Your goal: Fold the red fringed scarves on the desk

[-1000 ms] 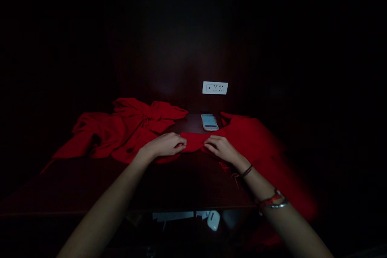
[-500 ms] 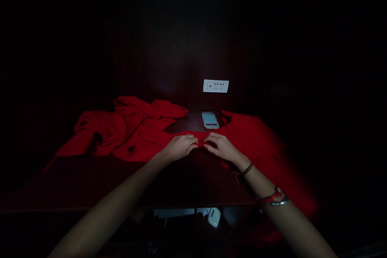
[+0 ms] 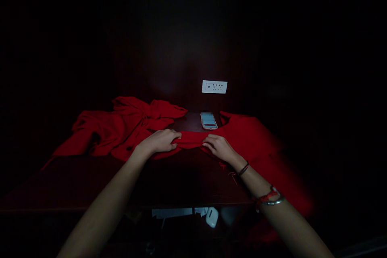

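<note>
Red fabric [image 3: 254,133] lies across a dark table, bunched in folds at the left and spread flatter at the right, where it hangs past the front edge. A narrow strip of it runs between my two hands. My left hand [image 3: 163,140] is closed on the strip's left part, thumb below and fingers above. Closer to the right, my right hand [image 3: 220,147] pinches the same strip. The strip looks stretched fairly straight between them. Whether the left heap and the right part are one piece, I cannot tell.
Behind the strip lies a phone [image 3: 209,121] with a lit screen. A white wall socket [image 3: 214,86] is above it. Below the dark table [image 3: 121,185], a small white case [image 3: 212,217] and papers [image 3: 172,213] show in an open space. Loose red threads [image 3: 232,175] lie near my right wrist.
My left hand has slid left along the red fabric, away from my right hand, so more of the strip shows between them. My right hand has stayed almost in place.
</note>
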`<state>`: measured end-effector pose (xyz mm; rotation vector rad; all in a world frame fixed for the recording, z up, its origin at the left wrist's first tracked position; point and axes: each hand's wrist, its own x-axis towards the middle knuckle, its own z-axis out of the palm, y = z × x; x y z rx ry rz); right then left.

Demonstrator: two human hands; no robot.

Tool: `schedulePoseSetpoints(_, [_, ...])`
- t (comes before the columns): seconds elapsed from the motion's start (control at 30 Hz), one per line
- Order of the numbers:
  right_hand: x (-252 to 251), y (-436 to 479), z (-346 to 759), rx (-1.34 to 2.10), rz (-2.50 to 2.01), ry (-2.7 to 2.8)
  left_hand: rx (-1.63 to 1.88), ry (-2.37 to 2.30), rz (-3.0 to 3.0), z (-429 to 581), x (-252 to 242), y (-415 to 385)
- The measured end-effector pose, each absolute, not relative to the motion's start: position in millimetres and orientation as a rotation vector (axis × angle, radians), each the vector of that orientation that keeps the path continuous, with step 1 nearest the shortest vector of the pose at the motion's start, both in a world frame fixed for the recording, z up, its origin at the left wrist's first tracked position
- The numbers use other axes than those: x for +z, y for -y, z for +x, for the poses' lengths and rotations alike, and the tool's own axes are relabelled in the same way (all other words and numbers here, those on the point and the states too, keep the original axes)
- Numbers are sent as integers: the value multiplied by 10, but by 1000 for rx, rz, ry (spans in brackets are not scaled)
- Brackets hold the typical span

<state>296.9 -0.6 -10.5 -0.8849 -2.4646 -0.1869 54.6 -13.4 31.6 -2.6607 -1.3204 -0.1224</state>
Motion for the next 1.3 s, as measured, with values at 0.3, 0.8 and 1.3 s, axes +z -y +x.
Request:
schedulePoseSetpoints(0.3, [-88, -32, 2963, -113, -969, 2450, -360, 1187, -2694, 553, 373, 151])
schedulePoseSetpoints(0.8, [109, -68, 2229, -6, -1061, 2559, -676, 1098, -2848, 349, 93, -68])
schedulePoseSetpoints(1.3, [-17, -184, 2379, 229, -903, 2414, -573, 1208, -2965, 125, 138, 69])
